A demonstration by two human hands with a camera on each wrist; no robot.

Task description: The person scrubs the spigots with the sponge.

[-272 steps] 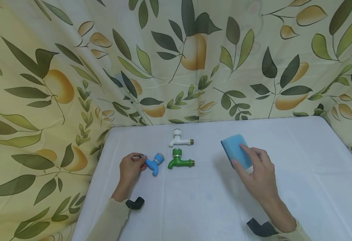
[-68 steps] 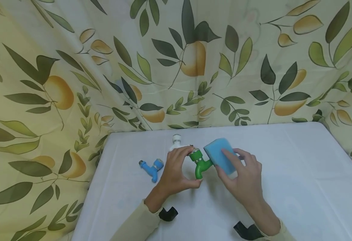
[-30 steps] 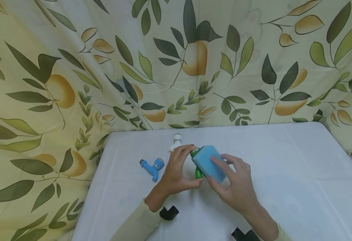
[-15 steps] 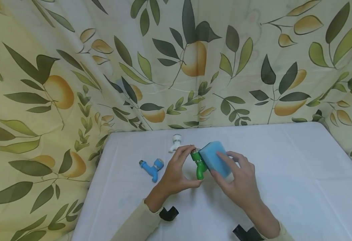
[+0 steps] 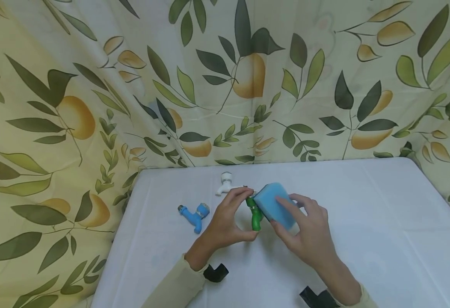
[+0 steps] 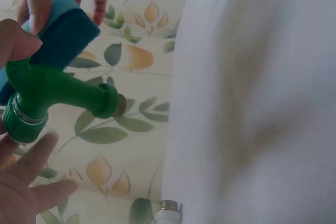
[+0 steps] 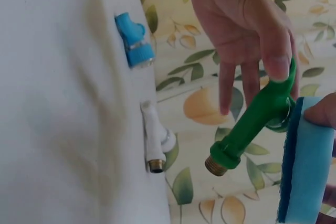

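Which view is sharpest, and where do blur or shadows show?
Head view: sharpest, evenly lit, faint shadows under the hands on the table. Left wrist view: the green tap is fairly crisp, the near fingers blurred. Right wrist view: soft overall, the sponge edge hazy.

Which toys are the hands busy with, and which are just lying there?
In use: green plastic tap, held in the left hand; blue rectangular sponge, pressed against it by the right hand.

Lying about: blue plastic tap; white plastic tap; both on the white table.
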